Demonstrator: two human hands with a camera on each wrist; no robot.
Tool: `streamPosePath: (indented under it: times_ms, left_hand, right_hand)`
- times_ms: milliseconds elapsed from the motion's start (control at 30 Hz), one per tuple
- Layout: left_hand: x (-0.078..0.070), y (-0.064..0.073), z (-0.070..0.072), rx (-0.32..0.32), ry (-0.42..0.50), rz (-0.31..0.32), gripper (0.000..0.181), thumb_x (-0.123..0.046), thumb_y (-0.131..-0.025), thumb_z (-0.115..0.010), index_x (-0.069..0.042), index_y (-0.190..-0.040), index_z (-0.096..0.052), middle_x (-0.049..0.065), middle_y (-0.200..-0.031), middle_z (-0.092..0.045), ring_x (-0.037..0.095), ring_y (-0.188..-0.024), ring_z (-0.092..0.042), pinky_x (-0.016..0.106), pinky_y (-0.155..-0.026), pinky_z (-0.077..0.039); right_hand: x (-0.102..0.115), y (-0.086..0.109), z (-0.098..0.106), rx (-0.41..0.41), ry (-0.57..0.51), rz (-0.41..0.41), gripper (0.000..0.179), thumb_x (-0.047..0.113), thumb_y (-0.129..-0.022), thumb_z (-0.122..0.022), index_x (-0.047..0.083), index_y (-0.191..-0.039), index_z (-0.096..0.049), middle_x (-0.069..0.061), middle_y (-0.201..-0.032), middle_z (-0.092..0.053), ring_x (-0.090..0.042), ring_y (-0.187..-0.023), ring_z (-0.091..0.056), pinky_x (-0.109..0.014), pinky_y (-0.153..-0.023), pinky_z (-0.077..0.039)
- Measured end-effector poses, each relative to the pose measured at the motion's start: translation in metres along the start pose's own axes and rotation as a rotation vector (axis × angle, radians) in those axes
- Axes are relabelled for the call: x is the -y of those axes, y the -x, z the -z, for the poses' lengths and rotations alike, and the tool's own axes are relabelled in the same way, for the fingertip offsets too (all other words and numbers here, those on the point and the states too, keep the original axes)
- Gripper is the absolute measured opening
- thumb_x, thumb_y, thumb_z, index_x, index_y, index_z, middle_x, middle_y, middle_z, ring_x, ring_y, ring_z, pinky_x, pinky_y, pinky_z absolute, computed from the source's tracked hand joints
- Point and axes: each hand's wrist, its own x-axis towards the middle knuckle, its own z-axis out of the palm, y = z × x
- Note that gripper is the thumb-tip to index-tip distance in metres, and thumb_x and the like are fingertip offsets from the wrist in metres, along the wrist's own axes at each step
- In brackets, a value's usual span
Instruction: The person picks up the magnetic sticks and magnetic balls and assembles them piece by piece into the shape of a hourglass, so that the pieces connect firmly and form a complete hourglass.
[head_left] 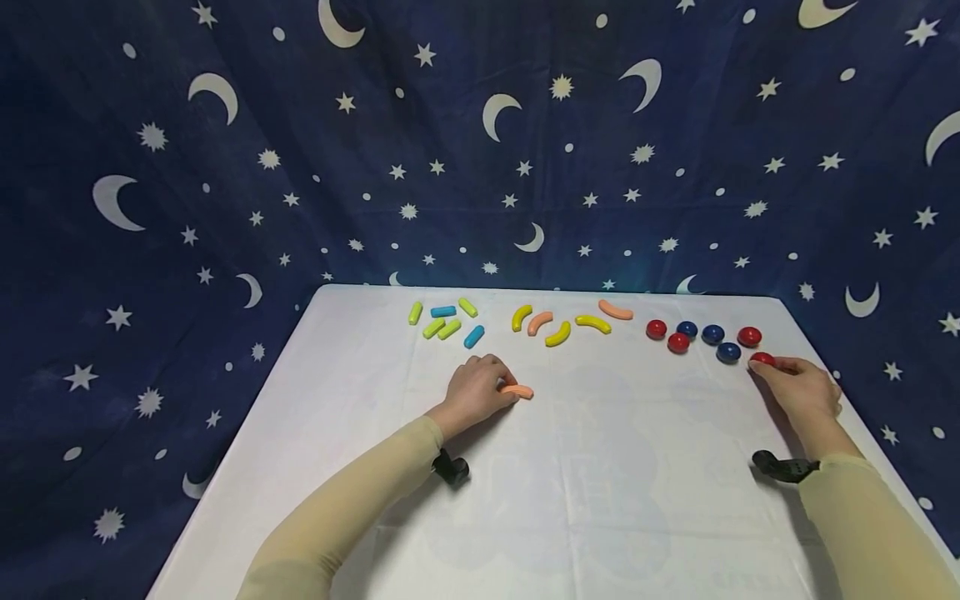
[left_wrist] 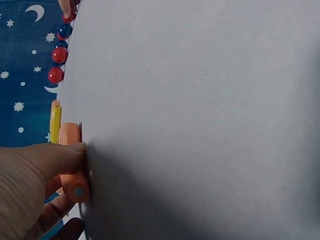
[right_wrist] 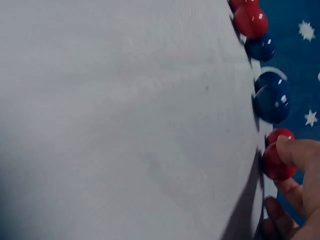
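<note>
My left hand (head_left: 474, 393) pinches an orange curved stick (head_left: 522, 391) near the middle of the white table. In the left wrist view, the orange stick (left_wrist: 74, 187) lies between thumb and fingers, a small teal spot on its end. My right hand (head_left: 808, 393), at the right side of the table, pinches a glossy red rounded piece (head_left: 762, 358). The right wrist view has the thumb on this red piece (right_wrist: 277, 164), with another red one just behind it. A dark blue rounded piece (head_left: 728, 353) sits to its left. Both held pieces appear at the tabletop.
Along the back of the table (head_left: 570, 500) lie several short green sticks (head_left: 449, 329) and two blue sticks (head_left: 473, 337). Yellow curved sticks (head_left: 558, 335) and two more orange ones are mid-back. Several red and blue rounded pieces (head_left: 678, 342) lie right. A starry cloth (head_left: 450, 125) hangs behind.
</note>
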Motion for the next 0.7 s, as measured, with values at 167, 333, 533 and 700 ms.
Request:
streamPosePath:
  times_ms: [167, 333, 533, 700]
  left_hand:
    - [-0.003, 0.000, 0.003, -0.012, -0.021, 0.005, 0.027, -0.048, -0.090, -0.078, -0.022, -0.096, -0.077, -0.001, -0.111, -0.066, 0.021, -0.091, -0.057, 0.037, -0.079, -0.048]
    - [-0.003, 0.000, 0.005, -0.004, -0.038, 0.009, 0.022, -0.043, -0.091, -0.078, -0.022, -0.096, -0.078, -0.002, -0.108, -0.066, 0.019, -0.090, -0.057, 0.034, -0.076, -0.048]
    - [-0.001, -0.003, 0.005, -0.019, 0.008, 0.017, 0.029, -0.049, -0.090, -0.077, -0.020, -0.095, -0.079, -0.005, -0.094, -0.067, 0.016, -0.084, -0.058, 0.033, -0.071, -0.050]
    - [-0.001, -0.008, 0.004, -0.004, 0.069, 0.054, 0.032, -0.054, -0.091, -0.072, -0.022, -0.094, -0.076, -0.009, -0.085, -0.064, 0.014, -0.078, -0.057, 0.032, -0.067, -0.048]
  right_hand:
    - [0.005, 0.022, 0.002, 0.059, -0.070, 0.060, 0.083, 0.055, -0.098, -0.059, -0.006, -0.150, -0.040, -0.030, -0.146, -0.044, -0.044, -0.122, -0.044, -0.045, -0.084, -0.045]
    - [0.022, 0.058, -0.017, 0.126, -0.063, 0.277, 0.079, 0.052, -0.098, -0.064, -0.009, -0.144, -0.045, -0.030, -0.133, -0.052, -0.034, -0.106, -0.050, -0.020, -0.064, -0.043]
    - [0.057, 0.097, -0.064, 0.305, -0.008, 0.484, 0.072, 0.052, -0.094, -0.071, -0.003, -0.137, -0.055, -0.025, -0.128, -0.059, -0.037, -0.114, -0.055, -0.037, -0.085, -0.050]
    - [0.087, 0.119, -0.108, 0.430, 0.022, 0.550, 0.061, 0.044, -0.092, -0.077, 0.003, -0.133, -0.061, -0.018, -0.126, -0.064, -0.035, -0.115, -0.058, -0.049, -0.094, -0.052]
